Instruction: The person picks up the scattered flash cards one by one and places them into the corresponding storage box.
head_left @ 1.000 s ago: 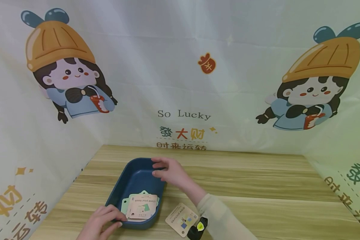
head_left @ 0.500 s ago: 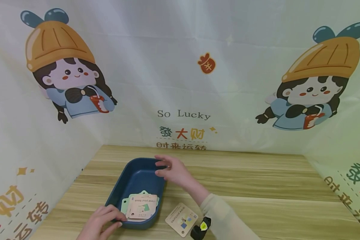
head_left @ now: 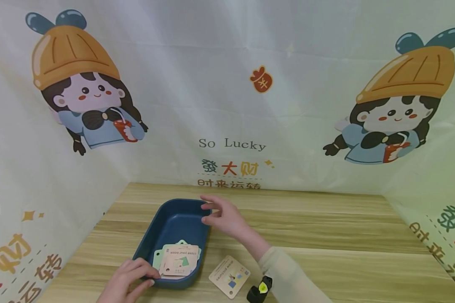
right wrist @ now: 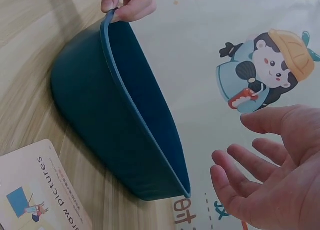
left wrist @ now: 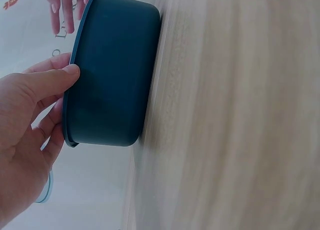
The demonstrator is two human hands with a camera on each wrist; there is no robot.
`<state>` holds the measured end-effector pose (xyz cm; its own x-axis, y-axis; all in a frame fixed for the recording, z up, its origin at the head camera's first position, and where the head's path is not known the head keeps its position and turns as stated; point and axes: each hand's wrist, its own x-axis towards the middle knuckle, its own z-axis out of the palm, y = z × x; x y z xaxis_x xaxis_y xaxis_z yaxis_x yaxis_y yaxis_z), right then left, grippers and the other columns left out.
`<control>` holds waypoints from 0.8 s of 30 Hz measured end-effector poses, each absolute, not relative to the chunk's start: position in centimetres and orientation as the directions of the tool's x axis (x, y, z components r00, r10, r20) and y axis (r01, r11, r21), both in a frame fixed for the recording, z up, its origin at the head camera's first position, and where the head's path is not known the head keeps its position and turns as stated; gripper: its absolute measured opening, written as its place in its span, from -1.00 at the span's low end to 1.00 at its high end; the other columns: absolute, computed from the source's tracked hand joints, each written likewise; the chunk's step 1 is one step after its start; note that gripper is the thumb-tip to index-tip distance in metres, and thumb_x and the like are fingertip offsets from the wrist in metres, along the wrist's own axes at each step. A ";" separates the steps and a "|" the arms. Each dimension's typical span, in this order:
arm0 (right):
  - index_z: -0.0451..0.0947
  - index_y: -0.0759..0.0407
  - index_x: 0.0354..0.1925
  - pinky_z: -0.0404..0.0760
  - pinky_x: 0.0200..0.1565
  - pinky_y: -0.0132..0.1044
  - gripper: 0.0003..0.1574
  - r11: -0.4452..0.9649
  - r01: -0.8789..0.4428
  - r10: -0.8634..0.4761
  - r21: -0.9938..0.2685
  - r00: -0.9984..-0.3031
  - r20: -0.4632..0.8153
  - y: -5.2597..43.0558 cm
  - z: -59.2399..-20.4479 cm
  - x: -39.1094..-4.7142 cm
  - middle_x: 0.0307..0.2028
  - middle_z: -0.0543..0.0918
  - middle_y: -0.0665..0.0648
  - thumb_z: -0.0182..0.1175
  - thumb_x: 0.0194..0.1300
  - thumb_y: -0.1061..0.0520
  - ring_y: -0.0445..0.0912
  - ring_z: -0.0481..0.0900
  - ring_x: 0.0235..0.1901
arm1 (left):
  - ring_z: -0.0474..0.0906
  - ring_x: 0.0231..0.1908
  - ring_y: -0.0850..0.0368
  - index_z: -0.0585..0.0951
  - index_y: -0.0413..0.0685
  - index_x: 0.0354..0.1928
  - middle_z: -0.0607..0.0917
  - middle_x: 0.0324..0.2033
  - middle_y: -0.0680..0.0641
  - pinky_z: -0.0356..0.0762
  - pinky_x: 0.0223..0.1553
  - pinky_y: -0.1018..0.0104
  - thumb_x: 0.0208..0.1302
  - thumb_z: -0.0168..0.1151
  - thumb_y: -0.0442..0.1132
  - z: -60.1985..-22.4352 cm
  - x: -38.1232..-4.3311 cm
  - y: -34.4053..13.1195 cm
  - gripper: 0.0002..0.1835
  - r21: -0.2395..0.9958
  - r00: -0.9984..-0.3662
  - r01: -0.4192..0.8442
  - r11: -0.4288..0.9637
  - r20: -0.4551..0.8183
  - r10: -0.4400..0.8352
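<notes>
A dark blue rectangular bin [head_left: 174, 229] stands on the table, with several overlapping cards [head_left: 180, 261] at its near end. My left hand [head_left: 130, 277] pinches the near left part of its rim; in the left wrist view the thumb [left wrist: 60, 79] lies on the outer side and the fingers reach over the inside. My right hand [head_left: 225, 216] is by the far right corner, fingers spread and loosely bent, holding nothing. The right wrist view shows a gap between that hand [right wrist: 270, 175] and the bin [right wrist: 105, 115].
A "draw pictures" card [head_left: 229, 277] lies on the wooden table [head_left: 307, 235] right of the bin. A black strap with a yellow-marked device [head_left: 261, 289] is at my right sleeve. A printed curtain [head_left: 227, 105] encloses the table at the back and sides.
My right hand has moved slightly right, away from the bin's far right corner. The left hand, the bin and the cards stay where they were.
</notes>
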<state>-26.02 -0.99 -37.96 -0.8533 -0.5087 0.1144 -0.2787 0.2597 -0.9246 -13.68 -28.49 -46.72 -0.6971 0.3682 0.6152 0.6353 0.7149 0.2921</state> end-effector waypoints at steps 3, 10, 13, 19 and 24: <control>0.33 0.02 0.41 0.66 0.00 -0.07 -0.27 0.255 -0.285 -0.517 -0.924 -0.848 0.119 -0.6 -38.2 -26.0 0.24 0.56 0.27 0.24 0.31 0.26 0.17 0.64 0.07 | 0.37 -0.33 0.44 0.67 0.27 -0.30 0.59 -0.33 0.40 0.34 -0.34 0.51 -0.13 0.51 -0.45 -46.7 -13.6 -28.4 -0.58 0.299 -0.709 0.623 0.723 0.606 0.360; 0.36 0.05 0.38 0.66 0.00 -0.11 -0.29 0.274 -0.321 -0.536 -0.906 -0.833 0.133 0.4 -39.1 -26.1 0.23 0.56 0.28 0.27 0.29 0.25 0.21 0.61 0.10 | 0.35 -0.34 0.44 0.67 0.28 -0.30 0.60 -0.33 0.39 0.32 -0.34 0.51 -0.13 0.52 -0.45 -46.9 -13.7 -28.4 -0.57 0.301 -0.707 0.623 0.722 0.612 0.355; 0.37 0.10 0.36 0.66 0.00 -0.11 -0.31 0.273 -0.328 -0.541 -0.904 -0.830 0.137 0.8 -39.4 -26.1 0.24 0.55 0.30 0.27 0.29 0.26 0.25 0.59 0.12 | 0.36 -0.34 0.43 0.66 0.27 -0.30 0.60 -0.33 0.37 0.32 -0.34 0.51 -0.14 0.52 -0.45 -47.0 -13.8 -28.4 -0.57 0.294 -0.694 0.636 0.714 0.622 0.362; 0.45 0.17 0.28 0.66 -0.03 -0.15 -0.38 0.329 -0.333 -0.555 -0.884 -0.825 0.105 1.5 -40.2 -25.9 0.24 0.54 0.31 0.31 0.26 0.25 0.22 0.60 0.09 | 0.36 -0.34 0.41 0.66 0.27 -0.29 0.60 -0.34 0.36 0.32 -0.35 0.50 -0.13 0.52 -0.45 -47.1 -13.8 -28.5 -0.57 0.296 -0.692 0.641 0.709 0.622 0.366; 0.47 0.23 0.25 0.63 0.05 -0.10 -0.39 0.351 -0.343 -0.588 -0.871 -0.805 0.080 2.1 -40.9 -25.7 0.21 0.57 0.31 0.33 0.23 0.24 0.22 0.60 0.08 | 0.36 -0.34 0.41 0.66 0.29 -0.29 0.60 -0.34 0.37 0.32 -0.35 0.49 -0.11 0.52 -0.44 -47.1 -13.8 -28.5 -0.57 0.302 -0.701 0.633 0.713 0.615 0.362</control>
<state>-25.71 2.10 -40.90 -0.8048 -0.5881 0.0803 -0.3433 0.3507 -0.8713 -13.75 -28.50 -47.13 -0.7007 0.3616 0.6151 0.6328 0.7132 0.3015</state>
